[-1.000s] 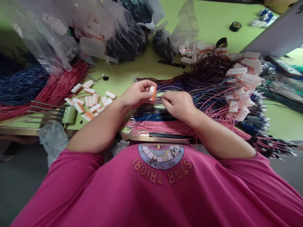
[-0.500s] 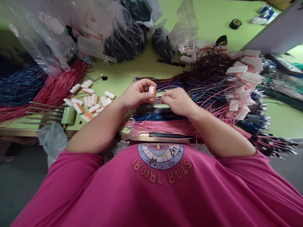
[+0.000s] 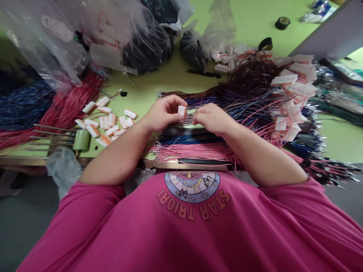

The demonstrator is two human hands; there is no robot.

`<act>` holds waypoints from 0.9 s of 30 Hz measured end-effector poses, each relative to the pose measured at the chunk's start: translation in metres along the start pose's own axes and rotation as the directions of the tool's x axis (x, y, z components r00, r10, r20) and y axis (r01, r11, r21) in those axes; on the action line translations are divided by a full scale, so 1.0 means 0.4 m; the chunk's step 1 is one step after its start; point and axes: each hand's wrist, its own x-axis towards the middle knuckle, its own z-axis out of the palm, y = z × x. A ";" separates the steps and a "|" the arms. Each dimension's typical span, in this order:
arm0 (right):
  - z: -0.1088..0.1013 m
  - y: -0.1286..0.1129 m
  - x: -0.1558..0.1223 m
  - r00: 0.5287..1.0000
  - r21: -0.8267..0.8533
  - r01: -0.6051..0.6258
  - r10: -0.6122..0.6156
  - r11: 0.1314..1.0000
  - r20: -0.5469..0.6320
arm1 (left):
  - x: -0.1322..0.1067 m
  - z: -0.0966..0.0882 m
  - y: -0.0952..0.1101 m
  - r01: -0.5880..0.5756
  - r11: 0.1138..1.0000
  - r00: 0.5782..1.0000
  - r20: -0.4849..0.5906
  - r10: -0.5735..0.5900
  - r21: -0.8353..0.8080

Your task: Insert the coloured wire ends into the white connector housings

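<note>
Between the thumb and fingers of my left hand (image 3: 164, 113) is a small white and orange connector housing (image 3: 182, 111), its white face turned toward me. My right hand (image 3: 211, 117) is just to the right of it, fingers curled in a pinch; a thin wire seems to be in them, but the fingertips cover most of it. A narrow gap separates the two hands. Under and beyond them lie bundles of dark and blue wires (image 3: 187, 139), with pink wires (image 3: 195, 152) along the near table edge.
Loose connector housings (image 3: 112, 130) are scattered left of my left forearm, near a green block with metal rods (image 3: 82, 139). Finished-looking white connectors (image 3: 295, 88) sit on wires at right. Plastic bags (image 3: 147, 45) and a black tape roll (image 3: 282, 23) are at the back.
The connector housing has turned in my left hand, showing more white and less orange. My right hand stays close by, its fingers slightly shifted.
</note>
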 end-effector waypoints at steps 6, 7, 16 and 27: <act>0.016 0.018 0.002 1.000 0.227 -0.009 0.007 0.974 0.007 | 0.005 0.005 -0.028 -0.074 0.996 0.997 0.012 0.075 -0.058; 0.020 0.018 0.002 1.000 0.257 -0.008 0.006 0.966 0.009 | 0.006 0.008 -0.033 -0.073 0.995 0.997 0.018 0.074 -0.066; 0.034 0.008 0.014 0.999 0.134 0.049 -0.050 0.990 0.002 | 0.003 0.020 -0.026 0.001 0.994 0.999 -0.035 -0.005 -0.105; 0.052 0.061 -0.233 0.904 -0.762 0.427 -0.251 0.487 0.346 | 0.021 -0.019 -0.007 0.058 0.994 0.958 -0.274 -0.082 -0.093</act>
